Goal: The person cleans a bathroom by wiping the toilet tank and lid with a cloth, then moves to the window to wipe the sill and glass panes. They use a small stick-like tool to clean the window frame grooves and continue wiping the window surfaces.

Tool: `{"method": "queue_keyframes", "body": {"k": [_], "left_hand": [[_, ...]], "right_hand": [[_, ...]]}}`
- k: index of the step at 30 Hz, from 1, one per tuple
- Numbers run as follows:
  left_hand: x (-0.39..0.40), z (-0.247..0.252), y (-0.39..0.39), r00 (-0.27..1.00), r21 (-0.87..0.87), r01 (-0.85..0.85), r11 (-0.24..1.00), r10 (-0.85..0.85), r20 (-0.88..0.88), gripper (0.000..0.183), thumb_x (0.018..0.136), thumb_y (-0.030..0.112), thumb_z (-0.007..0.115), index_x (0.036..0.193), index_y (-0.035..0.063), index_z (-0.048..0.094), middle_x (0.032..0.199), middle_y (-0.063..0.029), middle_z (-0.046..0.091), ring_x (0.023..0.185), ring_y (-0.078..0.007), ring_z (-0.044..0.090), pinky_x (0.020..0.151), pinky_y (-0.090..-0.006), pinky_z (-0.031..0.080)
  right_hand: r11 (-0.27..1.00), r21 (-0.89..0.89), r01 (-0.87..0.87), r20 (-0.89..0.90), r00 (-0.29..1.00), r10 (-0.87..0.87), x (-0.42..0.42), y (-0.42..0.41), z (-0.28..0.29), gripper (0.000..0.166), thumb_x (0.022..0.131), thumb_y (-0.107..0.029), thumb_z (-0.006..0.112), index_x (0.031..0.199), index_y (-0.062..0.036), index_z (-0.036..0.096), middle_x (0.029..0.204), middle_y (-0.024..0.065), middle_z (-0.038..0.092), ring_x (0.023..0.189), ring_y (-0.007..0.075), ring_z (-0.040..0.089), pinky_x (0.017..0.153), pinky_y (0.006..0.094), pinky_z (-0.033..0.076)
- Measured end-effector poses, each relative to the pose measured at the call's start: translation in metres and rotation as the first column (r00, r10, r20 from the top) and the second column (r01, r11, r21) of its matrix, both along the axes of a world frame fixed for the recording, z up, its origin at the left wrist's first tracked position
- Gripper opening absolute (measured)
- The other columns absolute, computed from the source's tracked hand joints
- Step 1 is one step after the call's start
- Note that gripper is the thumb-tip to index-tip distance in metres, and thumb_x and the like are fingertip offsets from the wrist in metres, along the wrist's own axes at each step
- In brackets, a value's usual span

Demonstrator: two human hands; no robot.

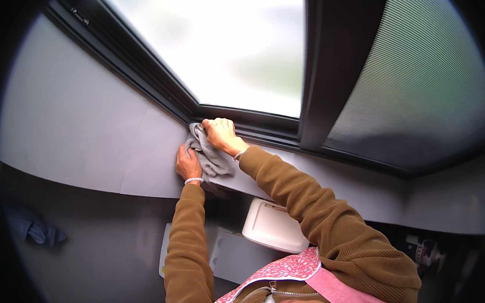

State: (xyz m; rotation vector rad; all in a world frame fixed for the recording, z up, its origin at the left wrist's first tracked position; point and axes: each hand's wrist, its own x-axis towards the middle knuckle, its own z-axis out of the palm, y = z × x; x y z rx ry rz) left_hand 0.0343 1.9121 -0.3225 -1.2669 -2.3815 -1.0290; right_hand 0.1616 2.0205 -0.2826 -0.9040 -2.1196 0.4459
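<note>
A crumpled grey cloth point(210, 158) lies over the light grey window ledge point(158, 142), by the lower left corner of a dark window frame point(257, 121). My right hand point(221, 134) grips the cloth's upper end against that corner, fingers curled. Lower on the left side, my left hand point(188, 163) has its thumb against the cloth and its fingers curled on the ledge. Part of the cloth hangs towards the ledge's front edge. The fingertips of both hands are partly hidden.
Below the ledge stand a white lidded bin point(277, 224) and a grey box-like unit point(242, 255). A dark blue cloth point(39, 230) lies at the lower left. To the right are a pleated screen point(416, 81) and a bottle point(424, 251) bearing writing.
</note>
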Motion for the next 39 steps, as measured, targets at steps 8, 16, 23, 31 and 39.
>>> {"method": "queue_keyframes", "body": {"k": [8, 16, 23, 31, 39], "left_hand": [[0.042, 0.018, 0.000, 0.971, -0.136, 0.238, 0.962, -0.239, 0.016, 0.030, 0.086, 0.010, 0.051, 0.116, 0.0094, 0.057, 0.105, -0.0157, 0.058, 0.096, -0.0366, 0.057, 0.081, -0.0444, 0.047], [0.190, 0.025, 0.001, 0.787, -0.017, 0.615, 0.788, -0.613, 0.062, 0.028, 0.080, 0.003, 0.054, 0.107, 0.0069, 0.056, 0.101, -0.0150, 0.055, 0.090, -0.0373, 0.058, 0.075, -0.0425, 0.050], [0.262, 0.025, -0.011, 0.597, -0.088, 0.782, 0.617, -0.702, 0.389, 0.017, 0.088, 0.010, 0.052, 0.101, 0.0013, 0.058, 0.091, -0.0243, 0.063, 0.085, -0.0436, 0.060, 0.071, -0.0442, 0.049], [0.174, 0.091, 0.039, 0.646, 0.398, 0.484, 0.779, -0.625, 0.439, 0.012, 0.091, 0.003, 0.051, 0.098, -0.0009, 0.060, 0.089, -0.0130, 0.067, 0.081, -0.0210, 0.064, 0.076, -0.0308, 0.049], [0.118, 0.034, 0.063, 0.940, 0.026, 0.322, 0.946, -0.323, 0.109, 0.030, 0.074, 0.010, 0.067, 0.102, 0.0040, 0.059, 0.097, -0.0188, 0.062, 0.089, -0.0338, 0.060, 0.079, -0.0378, 0.049]], "right_hand": [[0.995, -0.104, 0.003, 0.446, 0.894, 0.044, 0.103, -0.028, 0.047, 0.013, 0.077, -0.018, 0.060, 0.081, -0.0115, 0.071, 0.078, 0.0126, 0.070, 0.076, 0.0275, 0.070, 0.059, 0.0405, 0.054], [0.960, 0.243, -0.142, 0.529, 0.848, -0.009, 0.226, -0.060, 0.078, 0.004, 0.072, -0.011, 0.063, 0.073, -0.0080, 0.065, 0.066, 0.0085, 0.065, 0.066, 0.0241, 0.068, 0.053, 0.0349, 0.052], [0.979, 0.074, -0.191, 0.764, 0.642, 0.067, 0.243, -0.062, 0.113, 0.005, 0.070, -0.009, 0.065, 0.071, -0.0055, 0.068, 0.065, 0.0138, 0.065, 0.063, 0.0264, 0.068, 0.055, 0.0351, 0.052], [0.969, 0.110, 0.223, 0.126, 0.964, -0.236, 0.261, -0.078, 0.051, 0.013, 0.080, -0.005, 0.056, 0.093, -0.0088, 0.059, 0.063, 0.0121, 0.062, 0.057, 0.0317, 0.063, 0.051, 0.0444, 0.047], [0.996, -0.014, 0.085, 0.019, 0.996, -0.084, 0.227, -0.101, 0.056, 0.014, 0.079, -0.004, 0.055, 0.091, -0.0095, 0.058, 0.070, 0.0115, 0.061, 0.060, 0.0301, 0.063, 0.053, 0.0402, 0.050]]}}
